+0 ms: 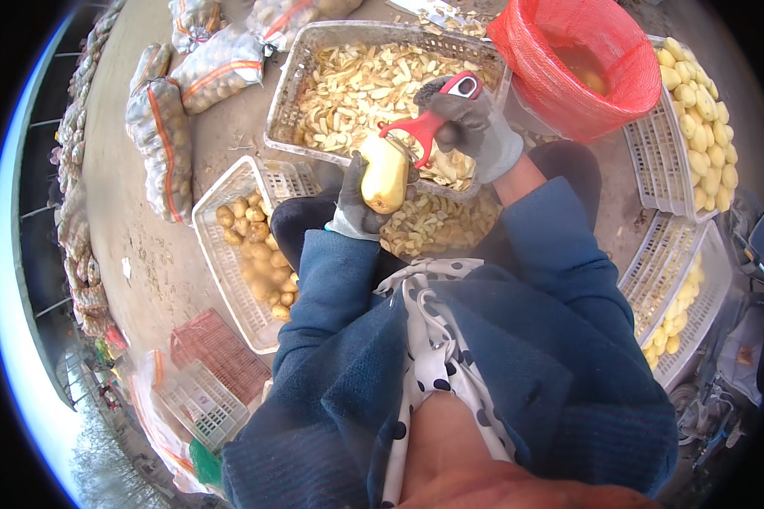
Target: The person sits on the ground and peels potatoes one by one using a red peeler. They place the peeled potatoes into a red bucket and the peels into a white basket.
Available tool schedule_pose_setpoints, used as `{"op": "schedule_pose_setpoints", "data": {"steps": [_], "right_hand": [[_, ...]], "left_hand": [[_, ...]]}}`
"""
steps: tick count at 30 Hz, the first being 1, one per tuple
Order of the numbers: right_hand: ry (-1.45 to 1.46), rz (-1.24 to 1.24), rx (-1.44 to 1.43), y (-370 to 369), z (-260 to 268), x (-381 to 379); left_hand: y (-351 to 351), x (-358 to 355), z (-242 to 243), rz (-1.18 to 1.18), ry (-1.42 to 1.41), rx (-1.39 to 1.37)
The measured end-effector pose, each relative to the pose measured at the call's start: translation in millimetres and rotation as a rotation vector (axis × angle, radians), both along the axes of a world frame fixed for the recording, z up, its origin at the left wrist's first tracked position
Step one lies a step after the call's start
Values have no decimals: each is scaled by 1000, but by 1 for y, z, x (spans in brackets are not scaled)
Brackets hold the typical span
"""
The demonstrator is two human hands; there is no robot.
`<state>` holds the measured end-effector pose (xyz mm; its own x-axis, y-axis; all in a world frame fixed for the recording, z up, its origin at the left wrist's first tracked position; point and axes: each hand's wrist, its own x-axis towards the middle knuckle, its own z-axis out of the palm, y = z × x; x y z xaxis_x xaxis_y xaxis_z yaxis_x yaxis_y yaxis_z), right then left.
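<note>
My left hand (361, 202), in a grey work glove, holds a potato (385, 175) whose visible side is peeled to pale yellow. In my gloved right hand (468, 121) is a red Y-shaped vegetable peeler (423, 129), its head close against the potato's upper right side. Whether the blade touches is hard to tell. Both hands are over the near edge of a dirty plastic crate (281, 95) filled with potato peelings (356, 83). More peelings (442, 223) lie between my legs.
Unpeeled potatoes sit in a white crate (213, 248) at left. At right, peeled ones fill a white crate (649, 159) and lie in another crate (656, 254). A red mesh bag (541, 83) lines a tub at upper right. Filled sacks (159, 146) and a red crate (219, 353) are farther left.
</note>
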<state>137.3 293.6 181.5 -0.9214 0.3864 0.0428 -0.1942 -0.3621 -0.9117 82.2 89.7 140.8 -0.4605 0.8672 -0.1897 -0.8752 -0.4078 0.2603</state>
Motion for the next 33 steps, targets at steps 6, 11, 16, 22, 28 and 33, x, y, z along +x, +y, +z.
{"op": "schedule_pose_setpoints", "data": {"steps": [6, 11, 16, 22, 28, 33], "right_hand": [[-463, -123, -373, -6, -29, -12], [64, 314, -1046, -53, -54, -6], [-62, -95, -657, -29, -35, -6], [-11, -154, -334, -15, -16, 4], [-107, 140, -203, 9, 7, 21], [-386, -9, -193, 16, -4, 5]], "left_hand": [[9, 6, 26, 97, 265, -313], [44, 7, 65, 329, 2132, -851], [20, 23, 42, 260, 390, -490], [19, 44, 10, 30, 26, -221], [8, 38, 20, -67, 349, -263], [-5, 32, 17, -90, 276, -310]]}}
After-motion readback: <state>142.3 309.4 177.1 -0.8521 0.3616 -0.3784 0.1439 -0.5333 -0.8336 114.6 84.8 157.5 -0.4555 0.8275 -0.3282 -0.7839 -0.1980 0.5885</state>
